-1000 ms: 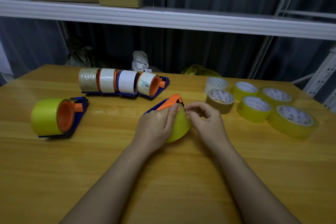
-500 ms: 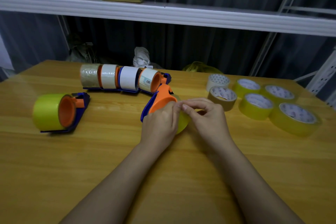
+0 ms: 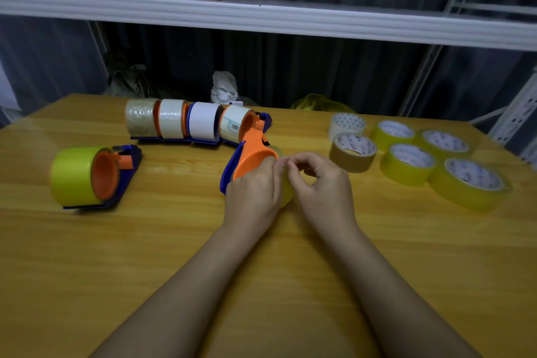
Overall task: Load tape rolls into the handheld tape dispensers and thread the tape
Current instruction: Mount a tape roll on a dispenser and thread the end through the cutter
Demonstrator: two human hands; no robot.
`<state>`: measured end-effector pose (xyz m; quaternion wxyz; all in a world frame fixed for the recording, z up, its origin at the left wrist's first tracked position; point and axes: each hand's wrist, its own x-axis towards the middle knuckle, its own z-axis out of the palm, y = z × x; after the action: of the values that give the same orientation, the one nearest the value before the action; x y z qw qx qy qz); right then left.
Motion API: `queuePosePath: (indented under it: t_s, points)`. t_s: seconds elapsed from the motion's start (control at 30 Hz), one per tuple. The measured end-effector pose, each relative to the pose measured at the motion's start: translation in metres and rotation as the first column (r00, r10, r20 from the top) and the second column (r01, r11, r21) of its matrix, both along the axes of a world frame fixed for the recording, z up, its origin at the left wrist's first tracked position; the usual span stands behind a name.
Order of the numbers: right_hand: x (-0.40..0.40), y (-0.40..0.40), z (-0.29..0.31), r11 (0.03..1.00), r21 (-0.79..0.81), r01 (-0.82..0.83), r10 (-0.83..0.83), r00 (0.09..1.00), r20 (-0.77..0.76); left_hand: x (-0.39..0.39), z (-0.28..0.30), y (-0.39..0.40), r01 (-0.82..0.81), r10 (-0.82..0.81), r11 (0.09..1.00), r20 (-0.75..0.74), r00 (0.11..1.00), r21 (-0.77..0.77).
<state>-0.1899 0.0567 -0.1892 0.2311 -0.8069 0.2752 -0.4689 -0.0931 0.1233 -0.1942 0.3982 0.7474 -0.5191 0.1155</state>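
Left hand wraps the yellow tape roll seated on the orange-and-blue dispenser mid-counter, right hand fingers pinch-curled at its edge, contact unclear — best to hold the roll steady, peel slowly.

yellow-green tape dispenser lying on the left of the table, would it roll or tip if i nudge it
The yellow-green tape dispenser probably won't roll far: its blue frame lies along the table beside the roll and should act as a stop. It looks top-heavy, since the fat roll dwarfs the thin frame, so a side push may rock it. The glossy tape surface may be slippery.
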Motion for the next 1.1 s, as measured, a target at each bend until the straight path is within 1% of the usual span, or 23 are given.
queuePosePath:
  t_s: [0.2,0.23,0.3,0.4,0.47,0.57,0.63,0.7,0.83,0.9,0.97,1.1]
  points:
    - [0.002,0.001,0.000,0.999,-0.023,0.025,-0.026,0.999,-0.033,-0.001,0.001,0.000,-0.003,0.003,1.000,-0.008,1.000,-0.011]
    - [0.002,0.000,0.000,1.000,0.007,0.026,-0.026,0.999,-0.025,-0.002,0.001,0.000,-0.010,0.010,1.000,-0.007,1.000,-0.016]
    - [0.002,-0.003,0.001,0.990,0.140,-0.007,0.005,1.000,0.018,-0.002,0.001,0.001,-0.020,0.020,1.000,-0.003,1.000,-0.020]
    - [-0.001,-0.004,0.004,0.936,0.332,-0.112,0.074,0.989,0.127,-0.001,0.000,0.001,-0.034,0.034,0.999,-0.010,0.999,-0.013]
    - [-0.003,-0.007,0.006,0.899,0.404,-0.170,0.102,0.978,0.184,-0.001,-0.001,0.001,-0.020,0.020,1.000,-0.013,1.000,-0.011]
    - [-0.006,-0.010,0.006,0.861,0.459,-0.221,0.116,0.962,0.246,0.001,-0.001,0.001,-0.011,0.010,1.000,-0.026,1.000,-0.025]
    - [-0.006,-0.008,0.007,0.859,0.456,-0.235,0.130,0.960,0.249,0.001,0.000,0.001,-0.010,0.009,0.999,-0.032,0.999,-0.042]
    - [-0.004,-0.003,0.008,0.885,0.405,-0.230,0.150,0.964,0.219,0.001,0.001,0.002,-0.016,0.014,0.998,-0.035,0.999,-0.061]
    - [-0.002,-0.002,0.008,0.916,0.365,-0.165,0.092,0.973,0.210,0.001,0.002,0.002,-0.010,0.007,0.998,-0.038,0.999,-0.067]
    - [-0.002,-0.001,0.008,0.926,0.356,-0.126,0.063,0.981,0.183,0.000,0.002,0.002,-0.006,0.004,0.998,-0.027,1.000,-0.058]
    - [-0.002,0.001,0.008,0.928,0.350,-0.123,0.063,0.982,0.177,0.000,0.003,0.003,-0.010,0.009,0.998,-0.020,1.000,-0.054]
    - [-0.002,-0.002,0.008,0.917,0.384,-0.109,0.046,0.985,0.169,0.001,0.003,0.002,-0.007,0.006,0.999,-0.018,1.000,-0.048]
